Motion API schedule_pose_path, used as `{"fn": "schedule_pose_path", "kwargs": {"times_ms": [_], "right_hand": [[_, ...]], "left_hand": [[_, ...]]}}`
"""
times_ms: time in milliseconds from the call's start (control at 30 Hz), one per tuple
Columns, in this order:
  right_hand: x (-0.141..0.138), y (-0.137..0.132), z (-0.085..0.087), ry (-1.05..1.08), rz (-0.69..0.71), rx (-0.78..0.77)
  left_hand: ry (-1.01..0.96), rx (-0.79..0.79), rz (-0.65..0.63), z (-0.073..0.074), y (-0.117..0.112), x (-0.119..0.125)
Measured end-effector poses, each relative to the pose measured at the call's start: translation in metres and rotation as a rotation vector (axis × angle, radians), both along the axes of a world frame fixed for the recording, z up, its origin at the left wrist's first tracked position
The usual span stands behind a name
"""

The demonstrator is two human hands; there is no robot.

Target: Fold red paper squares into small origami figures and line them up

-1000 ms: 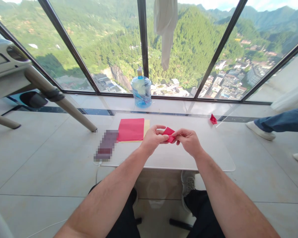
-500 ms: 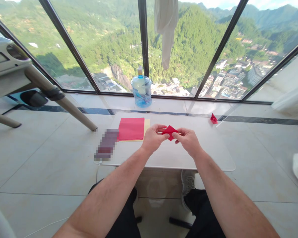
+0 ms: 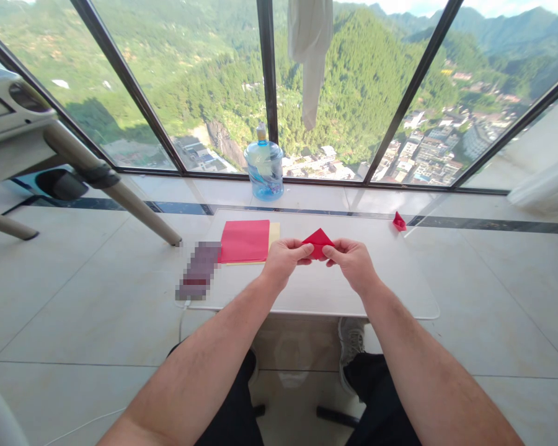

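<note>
A small folded piece of red paper [image 3: 320,238] is held above the low white table, its upper corner pointing away from me. My left hand [image 3: 286,260] pinches its left side, thumb on top. On the right side, my right hand [image 3: 349,257] grips it the same way, the thumb pressing near the middle. The fingertips beneath the paper are partly hidden. To the left of my hands lies a stack of red paper sheets [image 3: 245,241], with yellowish paper [image 3: 274,233] showing under it.
The white table [image 3: 353,297] carries a blurred-out, phone-like object [image 3: 198,271] at its left. A small folded red paper piece [image 3: 398,222] sits at the far right corner. A blue water jug [image 3: 265,170] stands by the window. A metal-legged frame [image 3: 139,207] reaches in from the left.
My left hand has shifted slightly left and its thumb has moved up on the red paper. The paper now shows a wider triangular top. The shoe at the right edge is gone from view.
</note>
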State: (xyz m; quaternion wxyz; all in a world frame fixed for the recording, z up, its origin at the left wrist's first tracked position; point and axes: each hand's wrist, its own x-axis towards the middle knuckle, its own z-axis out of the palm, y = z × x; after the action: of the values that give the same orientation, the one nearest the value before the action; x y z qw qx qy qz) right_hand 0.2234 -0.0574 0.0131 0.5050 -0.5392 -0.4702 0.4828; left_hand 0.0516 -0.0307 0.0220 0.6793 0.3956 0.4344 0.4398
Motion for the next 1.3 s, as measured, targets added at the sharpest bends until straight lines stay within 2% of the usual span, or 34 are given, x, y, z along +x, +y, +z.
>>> {"fn": "schedule_pose_path", "kwargs": {"times_ms": [467, 733, 967, 1167, 1300], "right_hand": [[-0.002, -0.001, -0.002, 0.004, -0.005, 0.0], [-0.012, 0.0, -0.002, 0.046, -0.078, 0.011], [-0.014, -0.003, -0.002, 0.023, -0.093, 0.001], [-0.009, -0.004, 0.0, 0.007, -0.009, -0.052], [-0.009, -0.003, -0.001, -0.011, -0.05, -0.034]], "left_hand": [[-0.036, -0.031, 0.025, -0.001, -0.001, 0.001], [-0.013, 0.0, 0.093, -0.005, -0.003, 0.007], [0.119, 0.104, -0.077, -0.007, 0.0, 0.006], [0.096, 0.093, -0.003, -0.008, 0.002, 0.004], [0.094, 0.107, 0.023, -0.007, 0.001, 0.005]]}}
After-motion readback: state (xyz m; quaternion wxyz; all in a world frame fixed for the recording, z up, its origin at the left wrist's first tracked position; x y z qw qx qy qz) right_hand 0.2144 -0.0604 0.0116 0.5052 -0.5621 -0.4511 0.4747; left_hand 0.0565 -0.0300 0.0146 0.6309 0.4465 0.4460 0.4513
